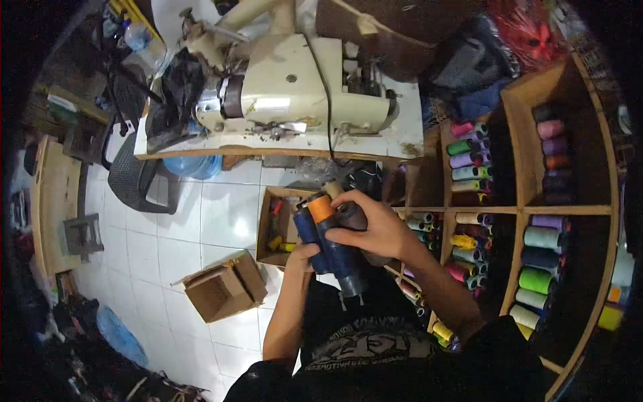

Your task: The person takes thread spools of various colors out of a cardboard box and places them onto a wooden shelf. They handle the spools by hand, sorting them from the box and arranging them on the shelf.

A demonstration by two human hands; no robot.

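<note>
Head view: both hands, left (303, 254) under, right (375, 231) on top, clamp a bundle of spools (331, 244) above the box (278, 228); so many at once, 1 could slip to the floor (181, 228).

the thread cones (331, 251) held together are dark navy blue, one with an orange top (321, 208). the sewing machine (301, 90) is cream with grey metal parts, on a white desk (402, 137). the floor (194, 234) has glossy white square tiles. two cardboard boxes (221, 288) are brown. the wooden shelf (516, 208) is brown and holds spools (536, 258) in pink, purple, green, teal, yellow and white
</note>
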